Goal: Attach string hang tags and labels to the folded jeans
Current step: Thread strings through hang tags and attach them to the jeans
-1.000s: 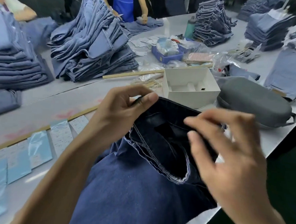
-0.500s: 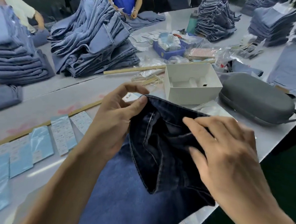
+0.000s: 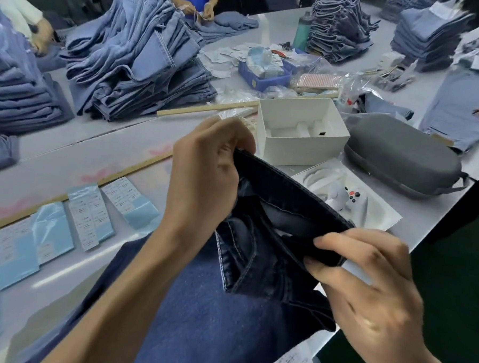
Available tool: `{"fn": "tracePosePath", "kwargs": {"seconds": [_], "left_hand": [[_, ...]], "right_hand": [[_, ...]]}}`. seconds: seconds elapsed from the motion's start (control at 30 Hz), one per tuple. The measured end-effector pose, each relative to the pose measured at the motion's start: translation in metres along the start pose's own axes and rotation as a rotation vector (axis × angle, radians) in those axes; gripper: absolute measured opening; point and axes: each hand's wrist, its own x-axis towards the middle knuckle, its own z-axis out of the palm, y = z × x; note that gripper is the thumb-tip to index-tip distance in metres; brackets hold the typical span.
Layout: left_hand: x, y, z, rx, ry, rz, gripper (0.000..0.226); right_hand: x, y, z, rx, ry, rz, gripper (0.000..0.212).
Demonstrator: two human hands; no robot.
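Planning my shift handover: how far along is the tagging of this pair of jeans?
Early. Done: the dark jeans lie on the table in front of the person. In hand: the left hand and right hand both grip the waistband, holding it open. Left: no hang tag or string shows on this pair, and the label sheets lie untouched beside it.

The dark indigo denim jeans (image 3: 259, 254) are coarse woven cloth with pale raised stitching along the seams, matt throughout. The pale grey table top (image 3: 76, 156) looks smooth with a faint sheen. The light blue label packets (image 3: 52, 234) are glossy plastic film over printed white paper. The open white box (image 3: 304, 146) is matt card, the grey oval case (image 3: 400, 153) a matt fine-textured fabric shell, the long thin strip (image 3: 206, 108) bare light wood
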Motion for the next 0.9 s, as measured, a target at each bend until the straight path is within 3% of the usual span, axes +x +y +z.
{"fn": "tracePosePath", "kwargs": {"seconds": [0.13, 0.3, 0.33, 0.4, 0.47, 0.57, 0.63, 0.77, 0.9], "left_hand": [[0.01, 0.0, 0.007, 0.11, -0.059, 0.058, 0.037], [0.006, 0.011, 0.031, 0.775, -0.246, 0.242, 0.048], [0.001, 0.016, 0.034, 0.8, -0.244, 0.319, 0.047], [-0.017, 0.02, 0.039, 0.621, -0.214, 0.514, 0.03], [-0.042, 0.017, 0.04, 0.397, -0.385, 0.604, 0.01], [-0.05, 0.007, 0.034, 0.437, -0.677, 0.41, 0.012], [-0.044, 0.006, 0.029, 0.555, -0.772, 0.29, 0.018], [-0.044, 0.007, 0.017, 0.592, -0.735, 0.201, 0.004], [-0.059, 0.001, -0.001, 0.373, -0.542, 0.054, 0.015]], "right_hand": [[-0.002, -0.006, 0.004, -0.041, -0.042, -0.054, 0.021], [-0.012, -0.008, 0.019, -0.024, -0.184, -0.049, 0.026], [-0.014, -0.005, 0.021, -0.013, -0.178, -0.026, 0.025], [-0.017, 0.003, 0.021, 0.008, -0.142, 0.032, 0.02], [-0.02, 0.007, 0.021, 0.019, -0.123, 0.068, 0.016], [-0.025, 0.004, 0.026, 0.06, -0.114, 0.088, 0.012], [-0.024, 0.001, 0.028, 0.087, -0.112, 0.099, 0.015], [-0.015, -0.002, 0.025, 0.081, -0.11, 0.077, 0.014], [-0.009, -0.003, 0.018, 0.076, -0.103, 0.109, 0.014]]}}
